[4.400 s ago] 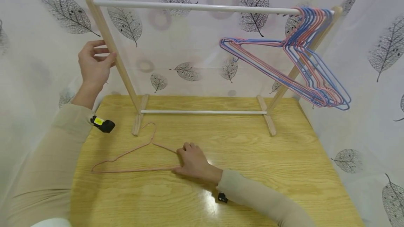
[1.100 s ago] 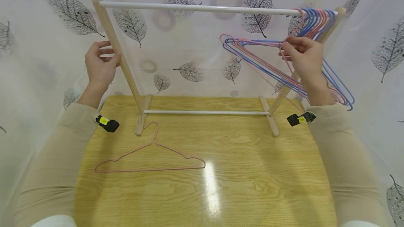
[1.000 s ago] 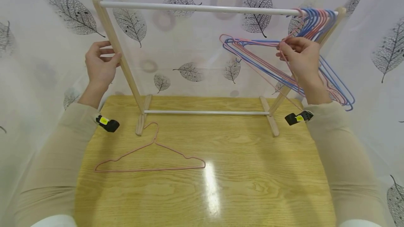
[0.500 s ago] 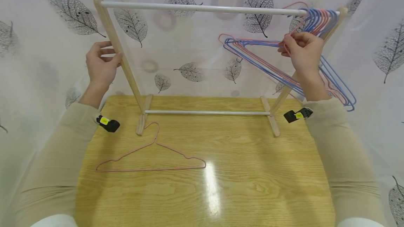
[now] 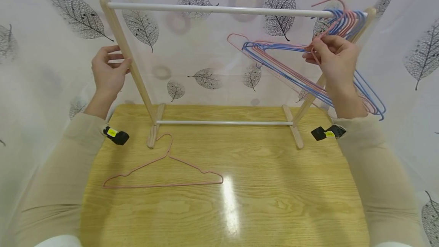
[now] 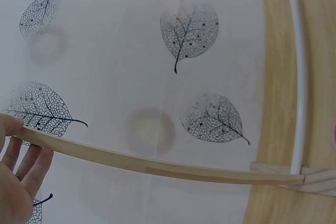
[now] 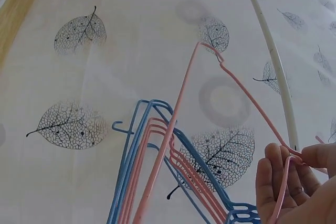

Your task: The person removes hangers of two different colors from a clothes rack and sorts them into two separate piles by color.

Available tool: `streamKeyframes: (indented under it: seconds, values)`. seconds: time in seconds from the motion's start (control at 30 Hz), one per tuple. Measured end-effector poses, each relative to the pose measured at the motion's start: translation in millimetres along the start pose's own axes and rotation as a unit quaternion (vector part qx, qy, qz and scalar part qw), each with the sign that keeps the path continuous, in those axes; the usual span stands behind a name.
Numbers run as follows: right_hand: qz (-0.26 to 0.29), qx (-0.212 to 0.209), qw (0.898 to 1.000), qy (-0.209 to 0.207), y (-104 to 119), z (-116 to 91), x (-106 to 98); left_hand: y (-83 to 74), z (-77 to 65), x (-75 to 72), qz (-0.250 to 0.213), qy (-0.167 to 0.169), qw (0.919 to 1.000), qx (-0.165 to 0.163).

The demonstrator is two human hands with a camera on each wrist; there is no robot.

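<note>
With its thumb and fingertips, my right hand pinches a pink clothes hanger near its neck. The hook of that hanger is above the white rod, in front of the other hooks. Several pink and blue hangers hang bunched at the rod's right end, partly hidden by the hand. On the left, my left hand holds the wooden rack post, thumb on one side and fingers on the other. The left wrist view shows the fingers against that post.
Another pink hanger lies flat on the wooden table, its hook by the rack's left foot. A lower white bar joins both feet. Behind hangs a leaf-patterned curtain.
My right hand went from the hanger on the table up to the hung ones. The pinched pink hanger's hook has risen off the rod. My left hand stays on the post.
</note>
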State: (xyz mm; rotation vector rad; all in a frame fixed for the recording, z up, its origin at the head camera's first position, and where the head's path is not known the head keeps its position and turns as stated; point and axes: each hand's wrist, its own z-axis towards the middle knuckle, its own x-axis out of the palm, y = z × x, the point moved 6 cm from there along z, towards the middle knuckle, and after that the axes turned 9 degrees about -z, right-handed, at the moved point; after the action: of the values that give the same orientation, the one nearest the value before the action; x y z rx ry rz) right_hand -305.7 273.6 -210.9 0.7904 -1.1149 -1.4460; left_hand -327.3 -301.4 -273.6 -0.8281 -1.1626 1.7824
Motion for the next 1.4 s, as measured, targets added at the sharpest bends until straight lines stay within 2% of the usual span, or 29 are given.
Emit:
streamKeyframes:
  seconds: [0.17,0.3,0.67,0.93,1.23,1.4]
  values:
    - [0.019,0.016,0.999,0.037,-9.7,-17.7,14.0,0.7,0.7,0.6,0.003,0.001,1.0,0.002]
    - [0.008,0.017,0.998,0.064,-21.9,-30.9,26.4,0.9,0.4,1.5,-0.001,-0.001,1.0,0.002]
    - [-0.013,0.057,0.99,0.129,-74.6,-64.1,62.0,1.0,0.6,4.0,-0.007,0.002,1.0,0.005]
    - [-0.076,0.096,0.977,0.176,-119.7,-92.8,89.0,-0.3,-2.1,2.7,0.008,0.004,1.0,0.004]
    - [-0.072,0.149,0.964,0.208,-160.8,-120.3,128.5,0.7,-1.3,2.3,0.003,0.001,1.0,0.002]
    - [-0.076,0.17,0.953,0.238,-182.0,-139.5,152.0,0.7,-1.9,-0.2,0.009,-0.001,1.0,-0.002]
